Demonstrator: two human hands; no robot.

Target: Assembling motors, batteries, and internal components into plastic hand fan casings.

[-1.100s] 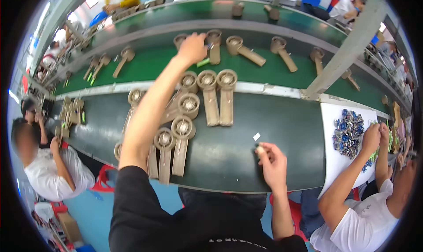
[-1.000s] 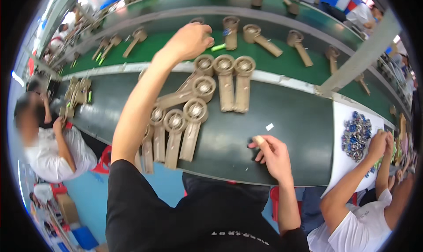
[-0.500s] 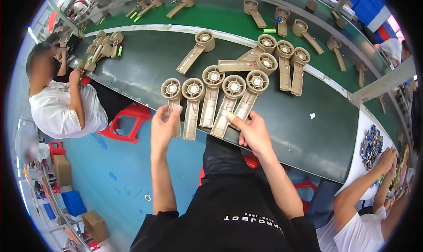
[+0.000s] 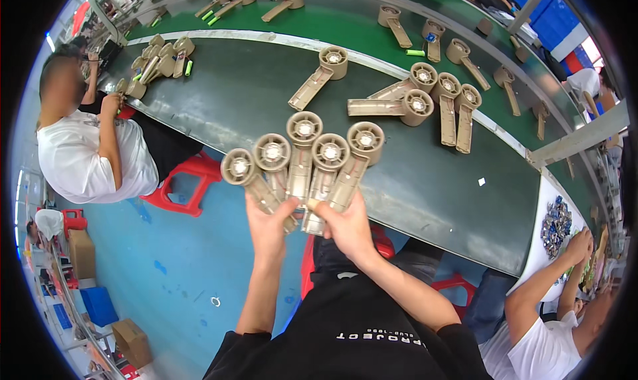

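Observation:
A fanned-out bunch of several beige handheld fan housings is gathered between my two hands at the table's near edge. Each has a round spoked head and an open, trough-like handle. My left hand is closed round the handles on the left, its thumb over the front. My right hand grips the handles on the right, thumb also in front. The lower handle ends come together between my thumbs, partly covered by them. Farther back on the dark table, a single fan housing lies apart from a group of similar housings.
Beyond a pale rail, a green conveyor carries more housings. At left sit a person, a heap of housings and a red stool. At right, another person's hands work near a pile of small metallic parts.
My hands have moved closer together and drawn the fan housings toward me and to the left. The spread row is now a tight fan with handles converging, lifted off its former place.

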